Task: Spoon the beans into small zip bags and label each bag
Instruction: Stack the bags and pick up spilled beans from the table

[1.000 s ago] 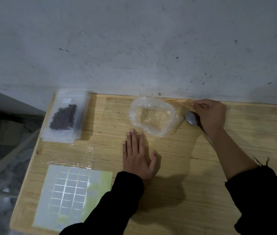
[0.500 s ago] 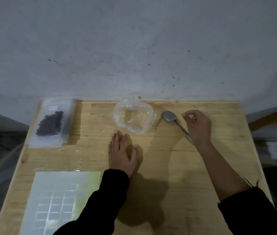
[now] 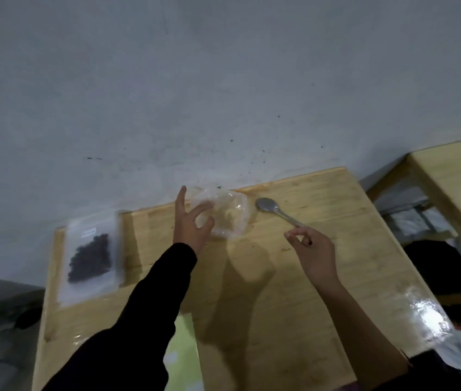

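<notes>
Two arms reach out from the bottom edge over a wooden table [image 3: 294, 277]. The left arm, in a black sleeve [image 3: 139, 320], stretches diagonally up and to the right; under it, at the near edge, a corner of a pale green label sheet [image 3: 181, 359] shows. The right forearm is bare, its dark sleeve pushed back near the elbow, and it angles up and to the left. The right hand [image 3: 315, 253] hovers above the table with thumb and forefinger curled toward each other, tips nearly meeting and holding nothing; the fingertip sits just beside the handle end of a metal spoon [image 3: 275, 210], though contact cannot be judged. The spoon lies flat, bowl pointing away to the far left. Further on, the left hand [image 3: 191, 224] is spread wide, fingers apart and raised, its thumb and fingers at the near left edge of a crumpled clear plastic bag [image 3: 225, 214] close to the far table edge. Well to the left lies a flat zip bag of dark beans [image 3: 91, 256], blurred. Behind the table rises a grey wall [image 3: 223, 80].
</notes>
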Tool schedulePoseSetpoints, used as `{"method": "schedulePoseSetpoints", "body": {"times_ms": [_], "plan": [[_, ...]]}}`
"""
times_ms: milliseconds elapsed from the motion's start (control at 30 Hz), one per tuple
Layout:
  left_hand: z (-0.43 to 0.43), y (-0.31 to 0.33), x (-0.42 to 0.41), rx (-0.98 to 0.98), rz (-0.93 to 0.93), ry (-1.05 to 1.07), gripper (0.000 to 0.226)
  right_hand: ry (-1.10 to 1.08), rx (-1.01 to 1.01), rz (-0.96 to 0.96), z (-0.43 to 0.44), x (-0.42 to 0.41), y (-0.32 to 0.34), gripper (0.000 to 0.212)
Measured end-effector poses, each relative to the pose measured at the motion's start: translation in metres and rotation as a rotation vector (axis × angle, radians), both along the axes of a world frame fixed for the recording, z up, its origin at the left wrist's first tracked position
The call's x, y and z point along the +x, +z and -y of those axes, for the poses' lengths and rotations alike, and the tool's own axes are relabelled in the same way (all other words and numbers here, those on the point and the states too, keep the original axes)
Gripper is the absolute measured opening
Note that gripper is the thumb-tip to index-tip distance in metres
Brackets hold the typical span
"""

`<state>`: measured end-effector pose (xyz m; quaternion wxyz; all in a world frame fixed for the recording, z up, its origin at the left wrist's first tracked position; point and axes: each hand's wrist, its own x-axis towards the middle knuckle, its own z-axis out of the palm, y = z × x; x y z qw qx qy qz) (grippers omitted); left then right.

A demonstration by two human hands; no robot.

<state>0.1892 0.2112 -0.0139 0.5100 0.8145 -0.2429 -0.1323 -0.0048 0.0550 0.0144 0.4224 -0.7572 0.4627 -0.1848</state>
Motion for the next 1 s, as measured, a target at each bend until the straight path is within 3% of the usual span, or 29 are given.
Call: {"method": "schedulePoseSetpoints", "body": {"times_ms": [233, 500, 667, 800, 1000], "plan": [[0.008, 0.002, 0.001, 0.183, -0.012, -0.183, 0.041, -0.095, -0.024, -0.072, -0.014, -0.034, 0.027, 0.009], [0.073, 0.068, -0.073, 0.005, 0.044, -0.519, 0.037, -0.28, -0.1, 0.016, 0.006, -0.105, 0.075, 0.012], [0.134, 0.11, -0.153, -0.053, 0.115, -0.742, 0.03, -0.438, -0.155, 0.067, 0.032, -0.19, 0.106, 0.011], [0.176, 0.116, -0.242, -0.008, 0.07, -0.949, 0.026, -0.598, -0.151, 0.076, 0.044, -0.278, 0.116, 0.011], [0.229, 0.082, -0.397, 0.245, 0.013, -1.175, 0.025, -0.818, 0.005, 0.017, 0.056, -0.413, 0.078, 0.02]]}}
